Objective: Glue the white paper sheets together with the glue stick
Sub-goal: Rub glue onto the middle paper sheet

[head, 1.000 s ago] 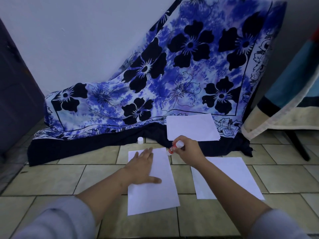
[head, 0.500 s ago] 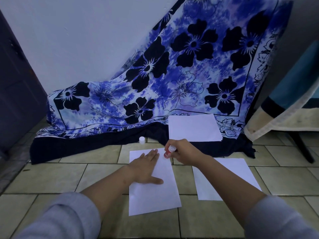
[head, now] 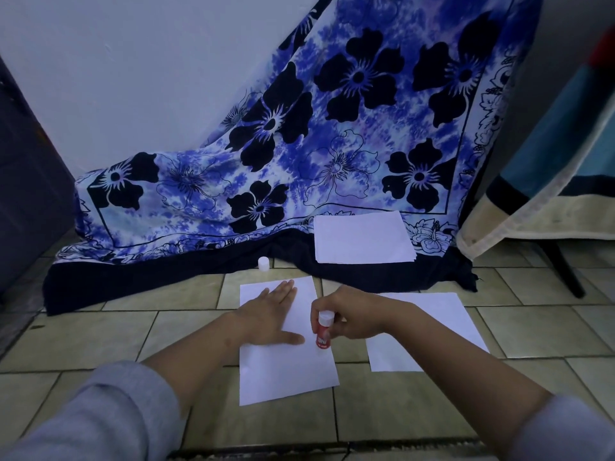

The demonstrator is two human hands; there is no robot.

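Looks like a room in a home: tiled floor [head: 100, 331] under the left hand [head: 269, 319], a blue flowered cloth [head: 332, 144] draped down the plain wall [head: 149, 68] beyond it, and off past the right hand [head: 356, 316] a striped blanket [head: 549, 181] hanging over some furniture.

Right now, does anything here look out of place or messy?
Only small things. The small white glue cap sits loose on the tiled floor by the dark hem of the blue flowered cloth, away from the red glue stick in the right hand. The white paper sheet under the left hand lies slightly askew to the tile lines.
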